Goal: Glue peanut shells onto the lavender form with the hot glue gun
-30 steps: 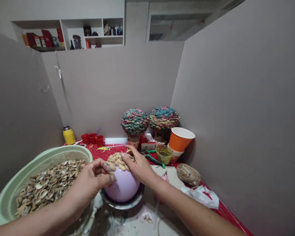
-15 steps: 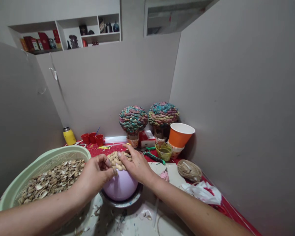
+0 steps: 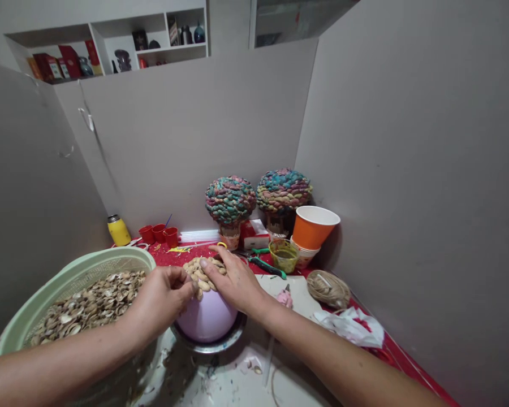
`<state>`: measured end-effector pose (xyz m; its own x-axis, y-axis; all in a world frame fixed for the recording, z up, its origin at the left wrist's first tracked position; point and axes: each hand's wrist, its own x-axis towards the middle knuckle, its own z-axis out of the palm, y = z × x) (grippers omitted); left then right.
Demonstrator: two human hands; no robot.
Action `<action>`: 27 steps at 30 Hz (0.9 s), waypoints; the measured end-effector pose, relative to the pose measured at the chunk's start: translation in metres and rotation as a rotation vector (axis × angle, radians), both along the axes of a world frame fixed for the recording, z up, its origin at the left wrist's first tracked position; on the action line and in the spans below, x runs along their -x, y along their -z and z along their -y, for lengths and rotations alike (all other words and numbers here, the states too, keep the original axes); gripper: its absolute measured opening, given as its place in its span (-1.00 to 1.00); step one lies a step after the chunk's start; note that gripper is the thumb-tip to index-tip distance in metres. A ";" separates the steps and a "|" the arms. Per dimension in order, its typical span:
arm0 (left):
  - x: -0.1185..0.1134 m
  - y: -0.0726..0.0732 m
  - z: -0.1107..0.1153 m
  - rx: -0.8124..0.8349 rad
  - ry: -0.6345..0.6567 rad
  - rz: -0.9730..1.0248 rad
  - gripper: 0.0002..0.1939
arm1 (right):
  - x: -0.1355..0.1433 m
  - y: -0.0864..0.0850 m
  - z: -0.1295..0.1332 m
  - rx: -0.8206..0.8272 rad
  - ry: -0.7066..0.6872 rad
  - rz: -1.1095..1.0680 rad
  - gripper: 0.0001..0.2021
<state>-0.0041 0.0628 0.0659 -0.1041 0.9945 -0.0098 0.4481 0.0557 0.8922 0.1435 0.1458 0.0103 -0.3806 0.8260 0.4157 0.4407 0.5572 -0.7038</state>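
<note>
A lilac balloon [image 3: 207, 319] sits in a round metal bowl [image 3: 210, 346]. Tan peanuts [image 3: 204, 280] cover its top in a tight layer. My right hand [image 3: 233, 282] lies over the far right side of this layer, its fingers stretched out and touching the peanuts. At the left edge of the peanuts, my left hand [image 3: 169, 291] is closed in a pinch. Whatever its fingertips hold is hidden.
To the left, a pale green basket [image 3: 9, 323] holds many empty shells [image 3: 87, 299]. Behind stand two colourful peanut-covered balls on pots [image 3: 230, 199], red cups [image 3: 158, 233], green-handled pliers [image 3: 267, 267] and an orange paper bucket [image 3: 314, 230]. Twine [image 3: 328, 288] lies right.
My left hand's thumb and fingers have closed together at the peanut edge, where a gap showed before. My right hand keeps its place on the peanuts. The camera view has shifted slightly.
</note>
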 end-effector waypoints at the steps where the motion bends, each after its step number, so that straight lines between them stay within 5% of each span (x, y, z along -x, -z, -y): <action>1: 0.002 -0.002 0.001 0.000 0.006 -0.008 -0.80 | 0.000 0.000 0.000 0.001 -0.002 -0.001 -0.54; 8: 0.028 -0.001 -0.010 -0.271 -0.078 -0.057 -0.79 | 0.000 0.002 -0.001 -0.001 -0.013 -0.006 -0.53; 16: 0.039 0.028 -0.038 -0.201 0.148 -0.195 -0.45 | -0.005 0.002 0.001 -0.106 -0.003 -0.007 -0.54; 23: 0.031 0.028 -0.032 -0.154 0.212 -0.114 -0.44 | -0.015 0.004 0.052 -0.659 0.016 -0.084 -0.81; 27: 0.031 0.031 -0.032 -0.160 0.207 -0.104 -0.44 | -0.011 0.003 0.066 -0.774 -0.025 0.054 -0.85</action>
<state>-0.0349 0.0950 0.0348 0.1095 0.9827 0.1496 0.5245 -0.1850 0.8311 0.1543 0.0798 0.0070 -0.4318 0.2986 0.8511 0.4442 0.8917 -0.0874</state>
